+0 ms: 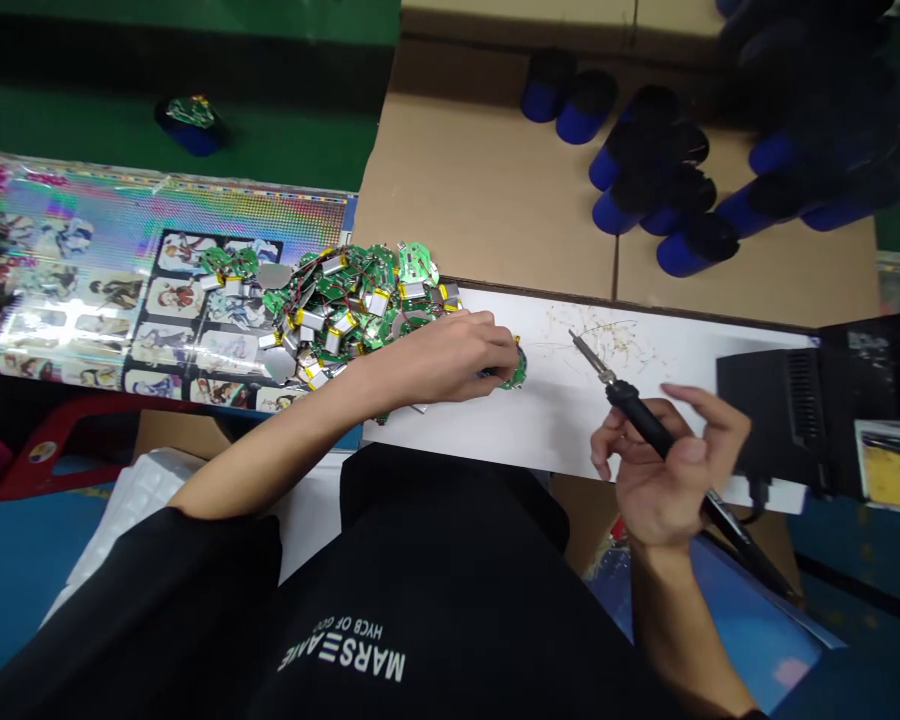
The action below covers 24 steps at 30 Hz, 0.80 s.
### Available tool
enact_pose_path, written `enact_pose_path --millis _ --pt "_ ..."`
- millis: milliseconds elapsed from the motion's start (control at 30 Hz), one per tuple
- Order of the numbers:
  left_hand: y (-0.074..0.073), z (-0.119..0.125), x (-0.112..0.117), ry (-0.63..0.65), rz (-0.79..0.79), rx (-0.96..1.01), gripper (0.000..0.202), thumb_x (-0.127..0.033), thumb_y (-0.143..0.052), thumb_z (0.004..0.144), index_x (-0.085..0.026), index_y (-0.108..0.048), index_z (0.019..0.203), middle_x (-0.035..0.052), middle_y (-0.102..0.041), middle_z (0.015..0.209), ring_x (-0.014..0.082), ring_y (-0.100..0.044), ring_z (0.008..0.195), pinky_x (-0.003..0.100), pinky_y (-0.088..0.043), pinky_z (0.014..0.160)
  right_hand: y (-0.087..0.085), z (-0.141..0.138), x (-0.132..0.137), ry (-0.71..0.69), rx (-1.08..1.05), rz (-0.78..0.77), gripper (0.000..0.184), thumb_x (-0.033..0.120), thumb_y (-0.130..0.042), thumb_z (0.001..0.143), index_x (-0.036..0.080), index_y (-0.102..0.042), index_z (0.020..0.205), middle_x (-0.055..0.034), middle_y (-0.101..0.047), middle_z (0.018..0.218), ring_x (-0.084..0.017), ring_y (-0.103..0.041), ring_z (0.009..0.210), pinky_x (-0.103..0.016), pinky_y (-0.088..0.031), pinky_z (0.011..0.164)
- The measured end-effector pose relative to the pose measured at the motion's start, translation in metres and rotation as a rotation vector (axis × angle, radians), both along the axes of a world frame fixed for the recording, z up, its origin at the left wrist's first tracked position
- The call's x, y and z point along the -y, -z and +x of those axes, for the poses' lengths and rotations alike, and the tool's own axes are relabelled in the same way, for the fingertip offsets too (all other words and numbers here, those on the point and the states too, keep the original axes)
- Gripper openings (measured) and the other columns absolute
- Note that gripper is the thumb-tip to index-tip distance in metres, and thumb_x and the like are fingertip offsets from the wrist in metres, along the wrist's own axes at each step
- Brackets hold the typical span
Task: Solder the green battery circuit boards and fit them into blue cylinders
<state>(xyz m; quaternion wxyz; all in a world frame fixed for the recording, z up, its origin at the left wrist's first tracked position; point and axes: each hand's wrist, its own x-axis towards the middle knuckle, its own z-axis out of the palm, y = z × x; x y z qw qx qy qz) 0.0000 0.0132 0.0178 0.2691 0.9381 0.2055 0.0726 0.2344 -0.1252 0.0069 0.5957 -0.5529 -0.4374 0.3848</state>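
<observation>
My right hand holds a soldering iron by its black handle, with the bare metal tip pointing up and left over the white work surface. Its thumb and some fingers are spread loosely about the handle. My left hand is closed, palm down, on a small green circuit board; most of the board is hidden under the fingers. Just left of that hand lies a heap of green circuit boards with silvery battery packs and thin red wires, partly covered by my left forearm.
Blue and black cylinders stand on brown cardboard beyond the work surface. To the right sits a black box with a vented side, beside a yellow sponge. Wire scraps lie near the iron's tip. Shiny printed sheets extend leftward.
</observation>
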Motion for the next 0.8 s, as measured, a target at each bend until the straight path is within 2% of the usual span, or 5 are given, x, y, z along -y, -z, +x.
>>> enact_pose_path --millis 133,233,333,467,800 --pt "-0.002 0.001 -0.004 0.040 0.036 -0.038 0.020 -0.017 -0.051 0.102 -0.021 -0.070 0.100 0.0076 -0.074 0.109 0.0237 -0.059 0.097 0.037 -0.043 0.090 0.002 0.003 0.018 0.016 0.134 0.072 0.011 0.030 -0.073 0.094 0.022 -0.069 0.100 0.0009 -0.070 0.071 -0.016 -0.066 0.047 -0.027 -0.051 0.038" --pt "-0.005 0.003 -0.005 0.050 0.042 -0.069 0.021 -0.017 -0.051 0.102 -0.022 -0.071 0.100 0.0074 -0.074 0.108 0.0242 -0.059 0.098 0.038 -0.043 0.090 0.005 0.004 0.031 -0.015 0.250 0.069 0.014 0.019 -0.078 0.089 0.021 -0.072 0.101 0.0010 -0.073 0.068 -0.017 -0.069 0.046 -0.027 -0.058 0.043" --pt "-0.008 0.004 -0.005 0.043 0.041 -0.076 0.020 -0.017 -0.052 0.102 -0.023 -0.071 0.099 0.0070 -0.074 0.107 0.0246 -0.059 0.099 0.038 -0.042 0.089 0.010 0.005 0.036 -0.073 0.328 -0.009 0.018 0.021 -0.078 0.089 0.022 -0.071 0.106 -0.0003 -0.077 0.071 -0.019 -0.074 0.052 -0.030 -0.063 0.050" --pt "-0.009 0.004 -0.004 0.037 0.043 -0.062 0.020 -0.017 -0.053 0.102 -0.022 -0.071 0.099 0.0073 -0.074 0.107 0.0240 -0.059 0.097 0.037 -0.042 0.090 0.015 0.005 0.035 -0.111 0.438 -0.038 0.017 0.024 -0.077 0.089 0.021 -0.070 0.104 -0.0019 -0.078 0.076 -0.018 -0.075 0.055 -0.027 -0.063 0.052" --pt "-0.006 0.003 -0.005 0.053 0.067 -0.054 0.019 -0.018 -0.053 0.103 -0.021 -0.072 0.101 0.0076 -0.074 0.108 0.0228 -0.059 0.097 0.036 -0.041 0.089 0.021 0.006 0.034 -0.138 0.454 -0.058 0.017 0.022 -0.076 0.089 0.020 -0.071 0.105 -0.0027 -0.078 0.080 -0.016 -0.076 0.060 -0.026 -0.062 0.056"
